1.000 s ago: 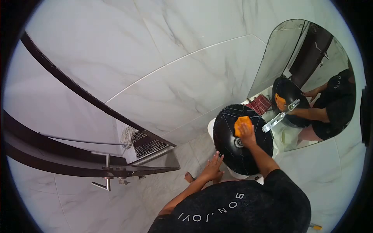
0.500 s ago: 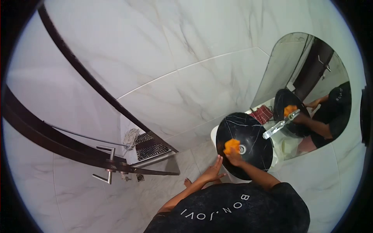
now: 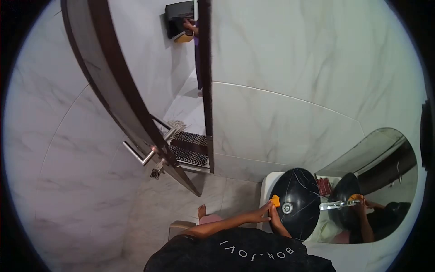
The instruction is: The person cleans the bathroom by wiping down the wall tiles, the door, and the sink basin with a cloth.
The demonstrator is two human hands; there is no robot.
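Note:
My right hand (image 3: pixel 276 219) is closed on a bunched orange cloth (image 3: pixel 275 200) at the near left rim of a black, white-veined basin (image 3: pixel 299 190). Beside it, my left hand (image 3: pixel 260 214) reaches in from the left, its fingers stretched toward the cloth and its thumb apart. Its fingertips meet the right hand; whether they also press on the cloth is hard to see. A round metal drain (image 3: pixel 287 207) shows in the basin's bottom, and a chrome faucet (image 3: pixel 332 205) points over its right side.
A mirror (image 3: pixel 389 158) hangs behind the basin, above a folded red checked cloth (image 3: pixel 323 186). On the left a dark-framed door (image 3: pixel 136 104) with a metal handle (image 3: pixel 140 156) stands ajar. Beyond it lie a patterned mat (image 3: pixel 188 147) and a mop head (image 3: pixel 176 124); another person's hands (image 3: pixel 190 26) show there.
My right hand has brought the orange cloth from the basin's inside to its rim, beside my left hand. The view has turned toward the doorway, where another person now shows.

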